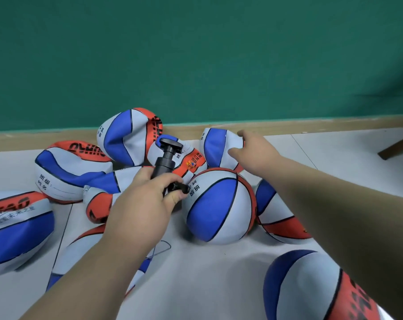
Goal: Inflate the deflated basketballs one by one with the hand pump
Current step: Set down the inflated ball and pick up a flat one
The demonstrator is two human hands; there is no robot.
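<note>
Basketballs (73, 172), blue, white and orange, mostly crumpled flat, are lying heaped on the floor (207, 273) around the left hand (138, 204) gripping the pump (163, 162), while the spread right hand (253, 151) is touching a far ball (215, 146).

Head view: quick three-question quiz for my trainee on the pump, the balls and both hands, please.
1. True or false: the right hand grips the hand pump.
2. The round, full basketball lies: A at the left edge; B in the middle, beside the left hand; C against the green wall.
3. Fill in: the hand pump is coloured ____.
Key: 1 false, the left hand grips it; 2 B; 3 black.
</note>
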